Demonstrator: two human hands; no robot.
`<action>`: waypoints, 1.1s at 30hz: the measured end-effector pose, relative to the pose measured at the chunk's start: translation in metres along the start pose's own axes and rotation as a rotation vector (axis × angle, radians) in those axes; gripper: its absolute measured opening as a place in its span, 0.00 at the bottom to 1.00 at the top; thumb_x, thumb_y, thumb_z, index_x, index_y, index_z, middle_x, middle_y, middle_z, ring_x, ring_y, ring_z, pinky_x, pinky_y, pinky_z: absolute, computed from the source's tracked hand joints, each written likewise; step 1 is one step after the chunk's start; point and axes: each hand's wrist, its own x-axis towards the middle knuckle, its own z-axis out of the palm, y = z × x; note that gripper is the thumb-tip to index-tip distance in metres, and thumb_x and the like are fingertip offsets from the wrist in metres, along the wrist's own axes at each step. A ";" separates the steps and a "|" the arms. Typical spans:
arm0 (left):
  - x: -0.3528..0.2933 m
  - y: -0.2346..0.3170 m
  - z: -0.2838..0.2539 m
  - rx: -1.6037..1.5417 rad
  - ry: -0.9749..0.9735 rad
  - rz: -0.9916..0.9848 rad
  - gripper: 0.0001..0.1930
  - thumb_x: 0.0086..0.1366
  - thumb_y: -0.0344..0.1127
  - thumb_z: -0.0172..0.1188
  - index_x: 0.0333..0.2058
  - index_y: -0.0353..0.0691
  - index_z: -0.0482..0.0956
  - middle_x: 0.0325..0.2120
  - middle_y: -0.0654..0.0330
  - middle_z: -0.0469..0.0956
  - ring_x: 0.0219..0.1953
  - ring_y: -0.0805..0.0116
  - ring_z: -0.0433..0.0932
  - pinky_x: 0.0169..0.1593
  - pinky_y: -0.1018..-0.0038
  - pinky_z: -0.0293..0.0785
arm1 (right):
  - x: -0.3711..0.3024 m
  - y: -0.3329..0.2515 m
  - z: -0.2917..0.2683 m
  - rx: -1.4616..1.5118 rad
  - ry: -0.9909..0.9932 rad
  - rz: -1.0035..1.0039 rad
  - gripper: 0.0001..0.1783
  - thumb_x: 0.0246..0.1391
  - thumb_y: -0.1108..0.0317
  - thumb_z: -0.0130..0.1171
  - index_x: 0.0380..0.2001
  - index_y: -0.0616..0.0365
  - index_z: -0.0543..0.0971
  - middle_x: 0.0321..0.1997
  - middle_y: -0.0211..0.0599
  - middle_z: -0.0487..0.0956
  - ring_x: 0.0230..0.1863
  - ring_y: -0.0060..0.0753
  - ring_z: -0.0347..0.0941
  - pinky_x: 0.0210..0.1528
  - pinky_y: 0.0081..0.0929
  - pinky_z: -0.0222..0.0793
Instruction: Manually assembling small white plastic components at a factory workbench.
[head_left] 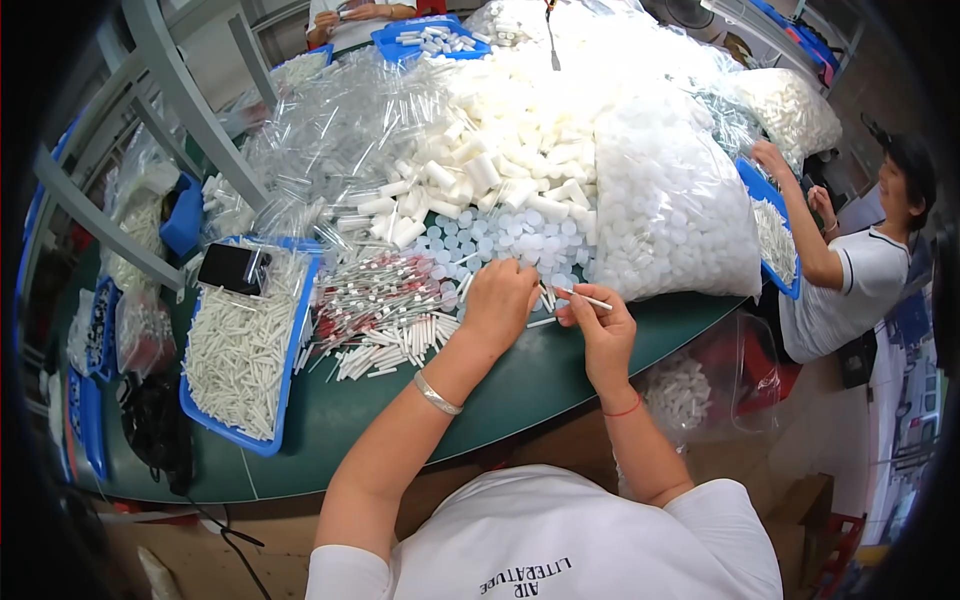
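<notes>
Between the thumb and fingers of my right hand [602, 335] is a thin white stick [594, 300], held roughly level above the table. My left hand [498, 300] is just left of it, back of the hand up, fingers curled together; whatever they hold is hidden. Beyond both hands lie translucent white round caps [520, 240]. Thin rods with white and red ends [375, 295] are heaped to the left of my left hand, with short white sticks [395, 345] nearer to me. A few loose sticks lie between my hands.
A blue tray [312, 300] of white sticks holds a black box-shaped object [233, 268]. White cylinders [480, 170] are piled farther back, beside a bulging clear bag [670, 200] of caps. Grey metal bars [190, 90] rise at left. A co-worker [850, 270] sits right, another person [355, 25] far side.
</notes>
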 end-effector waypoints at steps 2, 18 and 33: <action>-0.001 0.000 -0.001 -0.003 0.013 0.047 0.05 0.55 0.35 0.63 0.28 0.41 0.81 0.26 0.56 0.74 0.34 0.56 0.75 0.39 0.63 0.71 | -0.003 0.006 -0.002 -0.001 0.026 -0.044 0.10 0.59 0.74 0.57 0.43 0.67 0.75 0.39 0.41 0.82 0.34 0.22 0.77 0.37 0.17 0.73; -0.034 0.008 -0.037 -0.983 -0.149 -0.644 0.08 0.63 0.27 0.60 0.40 0.32 0.79 0.35 0.56 0.81 0.37 0.68 0.81 0.41 0.77 0.77 | -0.008 0.004 -0.002 0.089 -0.030 0.005 0.09 0.59 0.74 0.56 0.42 0.66 0.76 0.40 0.44 0.82 0.32 0.23 0.77 0.36 0.18 0.73; -0.072 -0.002 -0.044 -1.421 0.091 -0.623 0.15 0.66 0.25 0.54 0.52 0.31 0.75 0.50 0.56 0.74 0.49 0.68 0.76 0.54 0.71 0.75 | -0.016 -0.004 0.013 -0.247 -0.337 -0.149 0.09 0.56 0.79 0.59 0.41 0.67 0.78 0.43 0.41 0.82 0.38 0.22 0.77 0.43 0.19 0.74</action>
